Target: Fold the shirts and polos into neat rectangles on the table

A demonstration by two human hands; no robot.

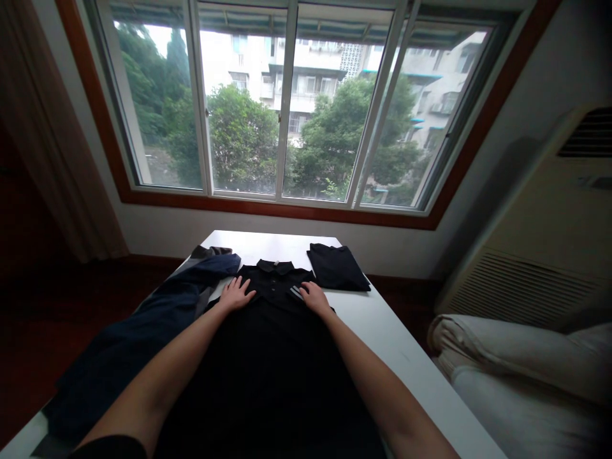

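A black polo shirt [273,319] lies front up on the white table [396,344], its collar towards the window. My left hand [236,294] rests flat on the shirt's left shoulder area, fingers spread. On the other side my right hand [313,297] lies on the shirt with fingers stretched out, beside a patch of pale stripes near the sleeve. Neither hand grips the cloth. The lower part of the shirt is very dark, and its hem cannot be made out.
A folded black garment [337,266] lies at the table's far right corner. Dark blue clothes [143,331] are heaped along the left edge. Pale bundled bedding [507,357] sits to the right, near a floor-standing air conditioner [540,242]. A window [282,115] is ahead.
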